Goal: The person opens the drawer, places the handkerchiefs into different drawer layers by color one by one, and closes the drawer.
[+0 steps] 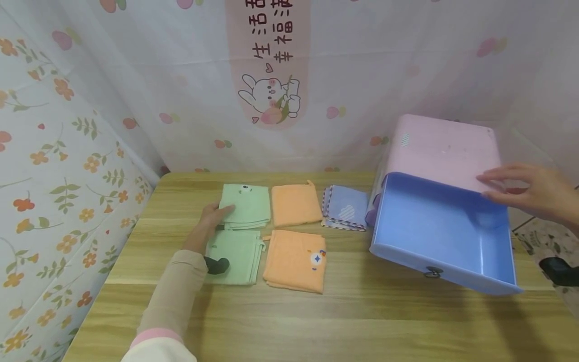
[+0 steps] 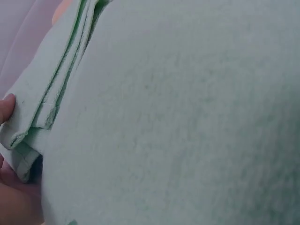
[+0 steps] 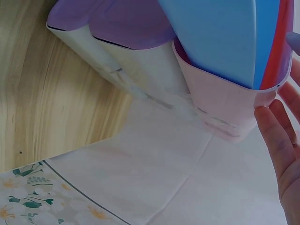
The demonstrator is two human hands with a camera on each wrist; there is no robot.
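My left hand (image 1: 210, 221) pinches the left edge of the far folded green towel (image 1: 246, 206), thumb on top and fingers beneath. In the left wrist view, a green towel (image 2: 178, 112) fills most of the picture, and the thumb (image 2: 6, 108) presses another folded layer. A second green towel (image 1: 242, 264) lies just in front. On the right, my right hand (image 1: 538, 188) touches the pink casing (image 1: 443, 146) of a drawer unit near its front right corner, fingers mostly straight. The blue drawer (image 1: 434, 226) is pulled out, with nothing visible inside.
Two folded orange towels (image 1: 296, 203) lie beside the green ones, one behind the other. A blue cloth with a checked edge (image 1: 355, 198) lies next to the drawer unit. Purple drawers (image 3: 136, 23) sit in the unit, and a patterned curtain (image 1: 194, 100) hangs behind the table.
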